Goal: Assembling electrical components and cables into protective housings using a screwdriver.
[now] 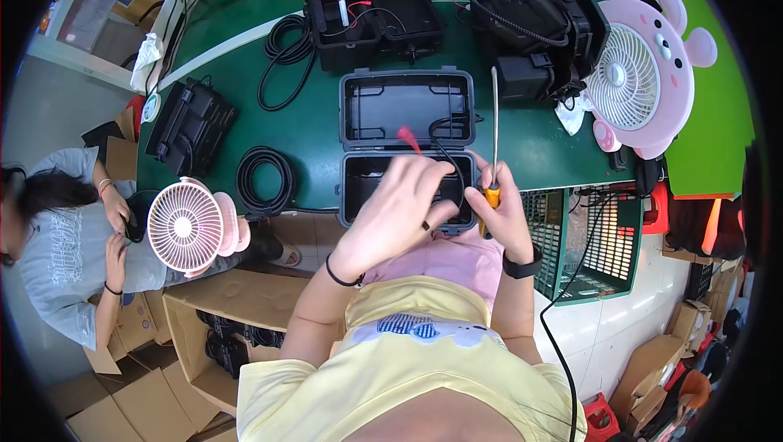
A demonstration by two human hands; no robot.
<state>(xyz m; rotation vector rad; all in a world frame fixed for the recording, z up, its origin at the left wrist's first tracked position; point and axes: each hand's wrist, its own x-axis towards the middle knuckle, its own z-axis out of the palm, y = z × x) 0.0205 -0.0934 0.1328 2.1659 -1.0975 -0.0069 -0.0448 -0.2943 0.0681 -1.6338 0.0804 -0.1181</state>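
An open grey-black plastic case (406,108) lies on the green table (318,128) in front of me. My left hand (398,209) reaches into its near half and pinches thin wires, a black wire (444,148) and a red wire (408,139) that rise above my fingers. At the case's right edge my right hand (504,209) grips a screwdriver (493,128) by its orange handle. Its long metal shaft points away from me along the side of the case.
A second open black case (373,18) and a large black case (530,10) sit farther back. Coiled black cables (265,177) lie at left, near a pink fan (189,226). Another pink fan (640,75) stands at right. A seated person (65,238) is at far left. Cardboard boxes (212,320) stand below.
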